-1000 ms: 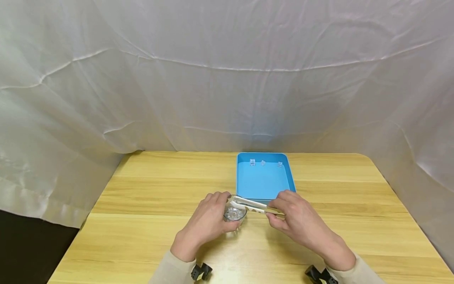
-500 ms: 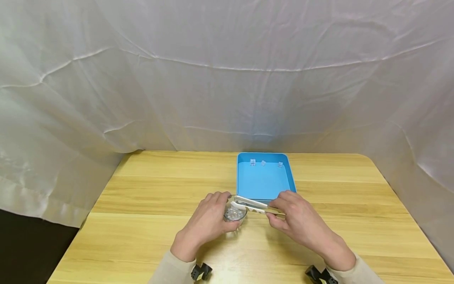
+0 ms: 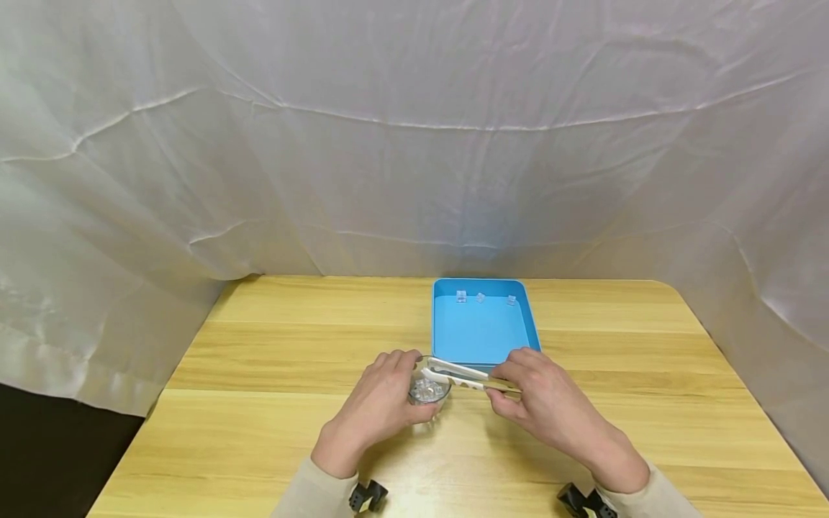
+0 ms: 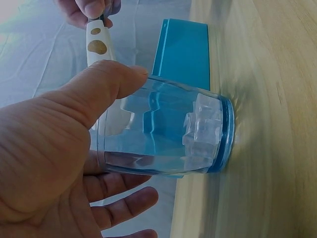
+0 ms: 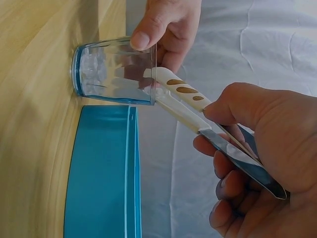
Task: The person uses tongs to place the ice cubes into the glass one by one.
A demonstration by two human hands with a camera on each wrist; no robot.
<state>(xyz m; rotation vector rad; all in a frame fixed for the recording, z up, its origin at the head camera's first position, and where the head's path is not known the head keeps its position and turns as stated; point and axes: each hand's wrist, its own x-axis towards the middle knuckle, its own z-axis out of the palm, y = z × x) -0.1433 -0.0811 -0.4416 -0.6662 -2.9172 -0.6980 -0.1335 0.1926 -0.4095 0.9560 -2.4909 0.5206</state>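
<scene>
My left hand (image 3: 378, 399) grips a clear drinking glass (image 5: 116, 72) near its rim, with the thumb on the near side in the left wrist view. Several clear cubes (image 4: 203, 124) lie at the bottom of the glass, which stands upright on the table. In my right hand (image 3: 547, 399) is a pair of tongs (image 5: 183, 114) with metal arms and white ends marked with gold-brown ovals. The thumb and fingers pinch the metal arms. Both white ends reach past the rim into the mouth of the glass, above the cubes, a little apart from each other.
Just behind the glass and tongs stands a shallow blue tray (image 3: 479, 338). Along its far side lie a few clear cubes (image 3: 461, 296). The wooden table (image 3: 311, 338) ends at a pale grey cloth (image 3: 388, 187) hanging behind and at both sides.
Both hands, the glass and the tongs stay in nearly the same place. Inside the glass, the cubes' outlines look slightly different from a second ago.
</scene>
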